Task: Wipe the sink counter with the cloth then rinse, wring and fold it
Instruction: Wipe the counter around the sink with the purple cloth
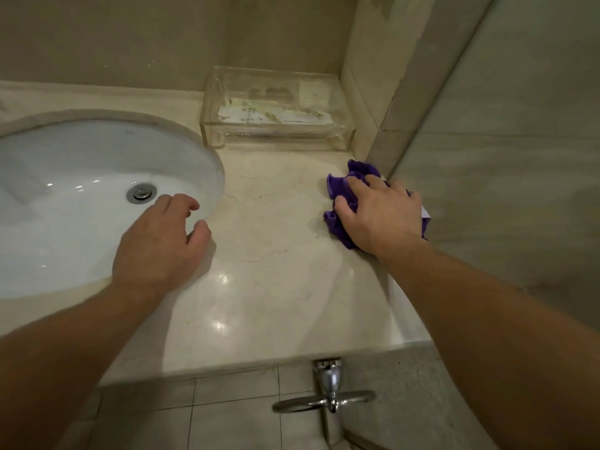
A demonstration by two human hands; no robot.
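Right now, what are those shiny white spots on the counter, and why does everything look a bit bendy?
Head view: those spots are glare on the glossy marble counter, with smaller glints in the white sink; the wide-angle lens bows the counter edge and stretches the forearms; the left hand throws a soft shadow.

Dim warm light; glare spots on counter (220,303); wide-angle bending at edges; soft focus.
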